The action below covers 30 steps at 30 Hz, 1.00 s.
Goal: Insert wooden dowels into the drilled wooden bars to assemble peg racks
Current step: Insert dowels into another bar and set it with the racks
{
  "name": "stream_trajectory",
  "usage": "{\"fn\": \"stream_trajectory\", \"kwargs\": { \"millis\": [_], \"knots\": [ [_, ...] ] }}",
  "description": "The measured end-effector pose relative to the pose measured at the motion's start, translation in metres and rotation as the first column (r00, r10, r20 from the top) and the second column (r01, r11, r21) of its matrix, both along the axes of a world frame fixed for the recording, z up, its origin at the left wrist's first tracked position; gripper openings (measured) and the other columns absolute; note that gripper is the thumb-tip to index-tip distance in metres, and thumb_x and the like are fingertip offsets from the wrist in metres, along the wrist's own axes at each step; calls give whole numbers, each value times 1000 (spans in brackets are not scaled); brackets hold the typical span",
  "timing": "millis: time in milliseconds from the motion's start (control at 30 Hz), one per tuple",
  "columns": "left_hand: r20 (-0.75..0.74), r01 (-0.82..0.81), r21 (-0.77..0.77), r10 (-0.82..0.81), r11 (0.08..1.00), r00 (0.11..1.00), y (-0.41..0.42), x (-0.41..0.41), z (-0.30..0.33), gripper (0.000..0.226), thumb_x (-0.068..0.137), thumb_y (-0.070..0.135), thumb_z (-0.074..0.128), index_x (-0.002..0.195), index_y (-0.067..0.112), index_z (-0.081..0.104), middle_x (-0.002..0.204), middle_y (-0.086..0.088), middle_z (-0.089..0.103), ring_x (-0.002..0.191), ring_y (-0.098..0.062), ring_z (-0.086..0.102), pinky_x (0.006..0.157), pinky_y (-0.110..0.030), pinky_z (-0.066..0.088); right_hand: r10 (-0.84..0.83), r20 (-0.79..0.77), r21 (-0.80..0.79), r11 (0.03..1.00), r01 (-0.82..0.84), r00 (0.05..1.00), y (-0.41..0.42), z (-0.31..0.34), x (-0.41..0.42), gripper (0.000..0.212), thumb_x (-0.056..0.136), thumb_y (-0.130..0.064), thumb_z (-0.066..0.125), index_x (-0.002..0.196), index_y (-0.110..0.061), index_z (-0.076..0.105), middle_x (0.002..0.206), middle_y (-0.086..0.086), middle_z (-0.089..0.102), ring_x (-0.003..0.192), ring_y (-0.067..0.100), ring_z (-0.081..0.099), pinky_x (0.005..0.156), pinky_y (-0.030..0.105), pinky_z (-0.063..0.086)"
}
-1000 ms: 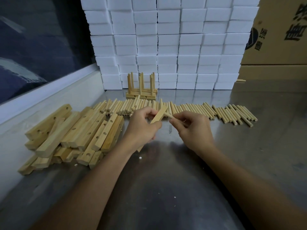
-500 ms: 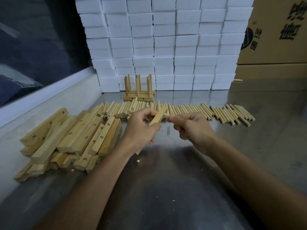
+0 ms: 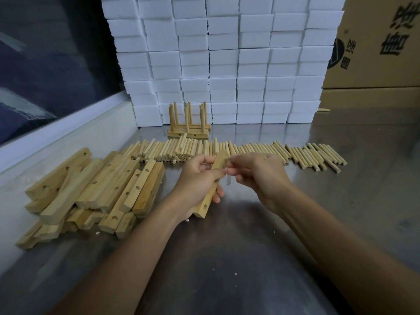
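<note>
Head view: we see the left hand [image 3: 197, 180] gripping a drilled wooden bar [image 3: 210, 189] tilted above the table [image 3: 227, 258], and the right hand [image 3: 261, 176] with fingers curled at the bar's upper end; whether its grip holds a dowel we cannot tell. Loose dowels [image 3: 250, 150] lie in a row behind the hands, a pile of bars [image 3: 95, 189] sits left, and finished peg racks [image 3: 188, 127] stand before white foam blocks [image 3: 227, 60].

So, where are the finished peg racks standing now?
The finished peg racks stand left of centre at the table's far side, against the white foam blocks, behind the dowel row.
</note>
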<state>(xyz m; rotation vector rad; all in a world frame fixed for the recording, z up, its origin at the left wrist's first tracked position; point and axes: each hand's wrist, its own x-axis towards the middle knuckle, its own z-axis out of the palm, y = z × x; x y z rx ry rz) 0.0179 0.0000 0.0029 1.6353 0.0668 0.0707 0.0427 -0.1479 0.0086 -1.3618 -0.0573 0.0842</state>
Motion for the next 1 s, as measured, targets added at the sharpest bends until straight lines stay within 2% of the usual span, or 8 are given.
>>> {"fn": "stream_trajectory", "kwargs": {
  "millis": [133, 267, 367, 500, 600, 733, 900, 1000],
  "knots": [
    [-92, 7, -163, -22, 987, 995, 3, 1, 2, 25, 91, 2, 65, 114, 7, 57, 91, -18, 68, 49, -21, 60, 40, -27, 48, 63, 59, -9, 998, -63, 996, 4, -4, 0, 10, 90, -3, 67, 97, 2, 72, 85, 13, 76, 72, 18, 73, 62, 22, 58],
    [-149, -45, -292, 1, 955, 989, 7, 2, 4, 23, 93, -1, 59, 116, 4, 57, 93, -18, 64, 48, -20, 58, 40, -25, 47, 33, 126, -234, 972, -2, 991, 2, -16, 3, 15, 89, 0, 67, 104, -3, 69, 79, 6, 76, 65, 14, 71, 59, 20, 57],
    [-172, -112, -327, 58, 938, 983, 12, 5, 3, 22, 94, -2, 58, 115, 3, 57, 96, -18, 61, 49, -18, 57, 40, -24, 46, -18, 339, -584, 780, 225, 940, -4, -28, 11, 16, 91, -8, 64, 104, -11, 72, 83, -2, 73, 73, 9, 69, 68, 22, 57],
    [-201, -172, -369, 102, 913, 974, 17, 7, -1, 20, 96, 9, 58, 113, -2, 59, 96, -15, 59, 49, -15, 54, 38, -21, 42, 18, 450, -749, 551, 367, 893, -11, -32, 21, 19, 91, -17, 65, 108, -16, 74, 95, -5, 72, 84, 8, 64, 78, 26, 56],
    [-224, -197, -406, 112, 892, 968, 18, 9, -2, 23, 100, 19, 54, 112, 0, 60, 93, -13, 58, 48, -14, 51, 35, -20, 37, 13, 426, -789, 495, 364, 905, -10, -32, 30, 18, 91, -24, 67, 107, -17, 73, 95, -4, 71, 81, 9, 64, 75, 29, 56],
    [-235, -212, -419, 120, 883, 965, 20, 11, -5, 25, 101, 22, 52, 111, 0, 60, 89, -12, 58, 46, -12, 52, 35, -20, 36, 10, 436, -804, 453, 385, 900, 2, -29, 40, 25, 89, -36, 69, 108, -19, 72, 79, -9, 65, 74, 9, 63, 74, 35, 58],
    [-238, -218, -439, 122, 871, 964, 22, 13, -5, 26, 101, 23, 51, 110, 0, 59, 88, -11, 57, 45, -12, 51, 35, -19, 36, -76, 454, -767, 473, 433, 888, 27, -18, 62, 27, 89, -46, 65, 96, -21, 73, 87, -2, 72, 81, 18, 67, 76, 42, 59],
    [-251, -221, -443, 116, 869, 961, 24, 13, -5, 26, 100, 24, 53, 107, 0, 60, 86, -12, 58, 46, -13, 52, 35, -20, 36, -127, 459, -790, 394, 469, 879, 43, -10, 76, 34, 88, -52, 61, 89, -19, 69, 83, -1, 70, 79, 22, 66, 75, 40, 57]
  ]
}}
